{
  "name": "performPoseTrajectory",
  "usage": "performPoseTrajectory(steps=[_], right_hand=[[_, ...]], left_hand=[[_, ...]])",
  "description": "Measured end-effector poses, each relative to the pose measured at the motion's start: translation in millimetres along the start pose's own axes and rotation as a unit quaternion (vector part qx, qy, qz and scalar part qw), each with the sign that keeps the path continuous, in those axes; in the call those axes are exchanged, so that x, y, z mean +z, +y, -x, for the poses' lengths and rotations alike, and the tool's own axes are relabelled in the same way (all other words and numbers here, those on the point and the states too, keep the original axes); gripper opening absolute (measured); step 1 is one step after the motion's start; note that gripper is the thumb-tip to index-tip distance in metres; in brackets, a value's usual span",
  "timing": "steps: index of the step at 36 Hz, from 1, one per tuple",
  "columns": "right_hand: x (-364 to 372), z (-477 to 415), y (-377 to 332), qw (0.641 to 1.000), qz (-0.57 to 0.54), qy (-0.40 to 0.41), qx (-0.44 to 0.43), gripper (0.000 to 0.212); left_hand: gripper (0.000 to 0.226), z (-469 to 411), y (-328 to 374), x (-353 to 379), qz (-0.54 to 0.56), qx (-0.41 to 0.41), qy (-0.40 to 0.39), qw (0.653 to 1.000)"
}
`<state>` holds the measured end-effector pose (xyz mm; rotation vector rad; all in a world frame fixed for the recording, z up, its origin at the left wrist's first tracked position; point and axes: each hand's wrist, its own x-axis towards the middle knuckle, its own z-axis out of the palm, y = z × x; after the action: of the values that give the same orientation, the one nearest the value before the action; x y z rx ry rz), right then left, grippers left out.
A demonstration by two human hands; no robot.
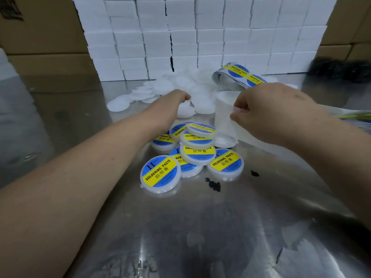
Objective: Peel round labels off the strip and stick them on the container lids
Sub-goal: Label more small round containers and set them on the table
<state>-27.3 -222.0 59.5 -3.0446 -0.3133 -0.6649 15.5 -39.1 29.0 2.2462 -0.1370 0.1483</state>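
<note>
at the right fingertips (241,104), thumb and forefinger pinch the white backing of the strip (222,121), and the other fingers curl under the palm. below the pinch, toward 6 o'clock, the backing hangs as a bare, curved white band. the right hand (275,111) has its knuckles up. from it the strip climbs toward 11 o'clock into a loose coil, where 2 round labels (238,71) show in blue and yellow with "soldering paste" printed across them.

at 9 o'clock of the right hand, well apart from it, the left hand (174,101) reaches into the heap of plain white lids (200,101). its fingers curl down and away behind the knuckles. whether they grip a lid or only touch one cannot be told.

at 6 o'clock of both hands, between the 2 forearms, the labelled lids (197,155) lie in an overlapping pile, label side up, at least 6 of them. the one at 7 o'clock of the pile lies flat, its edge tucked under its neighbour.

all of this rests on a steel table (200,227). black specks (212,184) sit on it at 5 o'clock of the pile. a wall of white boxes (180,37) stands at 12 o'clock behind the heap, with cardboard cartons (40,37) at 10 and 2 o'clock.
</note>
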Motion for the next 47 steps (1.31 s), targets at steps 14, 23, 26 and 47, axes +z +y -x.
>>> performPoseTrajectory(steps=[14, 23, 26, 47], right_hand=[[3, 1, -2, 1.000, -0.008, -0.020, -0.003, 0.021], [-3, 4, -2, 0.998, 0.007, -0.053, -0.026, 0.030], [-4, 5, -1, 0.998, -0.005, -0.057, -0.039, 0.027], [-5, -2, 6, 0.997, 0.002, -0.072, -0.030, 0.066]], left_hand=[[0.040, -19, -24, 0, -0.166, -0.025, 0.013, 0.986], [0.038, -19, -27, -2, -0.170, -0.031, 0.049, 0.984], [0.027, -21, -27, -3, -0.163, -0.036, 0.047, 0.985], [0.023, -28, -31, -1, -0.137, -0.082, 0.088, 0.983]])
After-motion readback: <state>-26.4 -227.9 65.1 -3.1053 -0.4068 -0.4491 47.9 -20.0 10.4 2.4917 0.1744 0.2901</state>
